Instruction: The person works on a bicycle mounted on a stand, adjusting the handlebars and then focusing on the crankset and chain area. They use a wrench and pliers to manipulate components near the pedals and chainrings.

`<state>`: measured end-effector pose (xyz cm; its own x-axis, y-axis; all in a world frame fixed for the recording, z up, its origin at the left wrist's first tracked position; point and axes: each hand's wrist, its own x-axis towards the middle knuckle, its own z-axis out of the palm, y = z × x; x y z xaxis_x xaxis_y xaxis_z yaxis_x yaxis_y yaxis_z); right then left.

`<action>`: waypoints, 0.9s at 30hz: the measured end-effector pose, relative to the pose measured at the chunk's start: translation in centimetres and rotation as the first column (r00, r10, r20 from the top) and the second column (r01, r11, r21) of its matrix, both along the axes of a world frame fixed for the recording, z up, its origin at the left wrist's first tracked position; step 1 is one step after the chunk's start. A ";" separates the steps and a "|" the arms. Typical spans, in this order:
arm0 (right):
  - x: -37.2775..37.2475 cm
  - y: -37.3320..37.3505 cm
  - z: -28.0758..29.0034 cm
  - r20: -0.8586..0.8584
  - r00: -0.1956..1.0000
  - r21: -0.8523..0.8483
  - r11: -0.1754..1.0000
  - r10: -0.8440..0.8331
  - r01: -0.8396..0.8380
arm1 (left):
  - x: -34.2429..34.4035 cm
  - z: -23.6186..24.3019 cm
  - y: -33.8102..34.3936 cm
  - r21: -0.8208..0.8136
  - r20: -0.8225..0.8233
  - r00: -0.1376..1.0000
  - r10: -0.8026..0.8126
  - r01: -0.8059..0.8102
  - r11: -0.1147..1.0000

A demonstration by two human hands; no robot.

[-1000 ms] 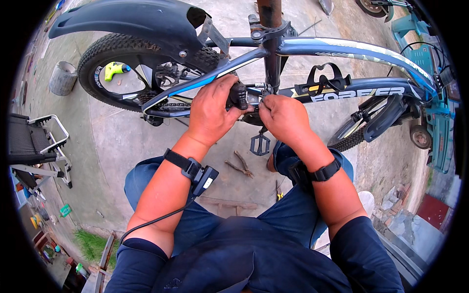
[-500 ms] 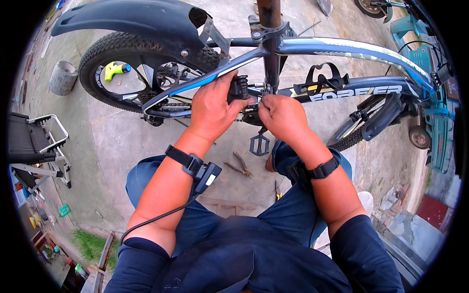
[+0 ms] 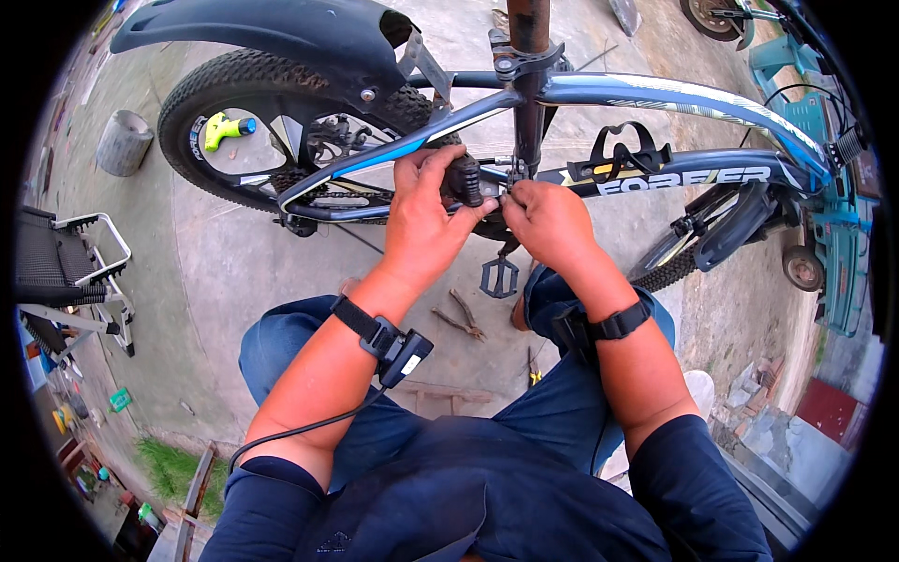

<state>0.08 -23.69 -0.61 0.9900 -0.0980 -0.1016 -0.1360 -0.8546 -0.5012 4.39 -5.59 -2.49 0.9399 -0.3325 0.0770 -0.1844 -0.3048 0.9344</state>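
Observation:
A bicycle with a dark blue frame stands across the view in front of me. My left hand is closed around a black ribbed part, which looks like a pedal seen edge-on, beside the seat tube. Thumb and fingers press it from opposite sides. My right hand is closed in a pinch just below the seat tube's lower end, close to the left thumb. Whatever its fingertips hold is small and mostly hidden. Below the hands hangs another black pedal.
The rear wheel and a black mudguard are at the left. A yellow-green tool shows through the wheel. A grey cylinder, a folding chair and sticks lie around. A teal vehicle is at the right.
The rear of the bicycle has shifted slightly right and down in view. My left hand has moved a little right and the black ribbed part has turned. My right hand keeps its pinch.

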 end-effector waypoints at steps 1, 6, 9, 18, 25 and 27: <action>0.0 0.0 0.1 0.002 1.000 0.007 1.000 0.004 -0.004 | -0.1 -0.2 -0.1 -0.048 -0.077 0.997 0.002 -0.006 0.999; 0.1 -0.2 -0.1 0.003 1.000 0.022 1.000 0.018 -0.018 | -0.2 -0.4 -0.6 -0.335 -0.360 0.927 -0.103 -0.026 0.942; 0.0 -0.2 0.0 -0.015 1.000 0.015 1.000 0.017 -0.017 | 0.1 0.4 0.0 -0.487 -0.517 0.832 -0.199 -0.094 0.868; 0.1 -0.1 0.3 -0.017 1.000 0.027 0.999 0.018 -0.017 | 0.7 1.0 0.1 -0.575 -0.781 0.561 -0.275 -0.474 0.667; 0.0 -0.2 0.2 -0.007 1.000 0.043 0.999 0.015 -0.015 | 1.3 1.4 -0.2 -0.524 -0.836 0.449 -0.316 -0.481 0.703; 0.0 -0.2 0.3 -0.004 1.000 0.041 0.999 0.019 -0.019 | 1.3 1.0 0.0 -0.519 -0.833 0.463 -0.303 -0.464 0.718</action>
<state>0.11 -23.90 -0.29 0.9912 -0.0747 -0.1096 -0.1222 -0.8357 -0.5353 5.66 -5.63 -1.48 0.6472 -0.4752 -0.5960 0.7621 0.4225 0.4907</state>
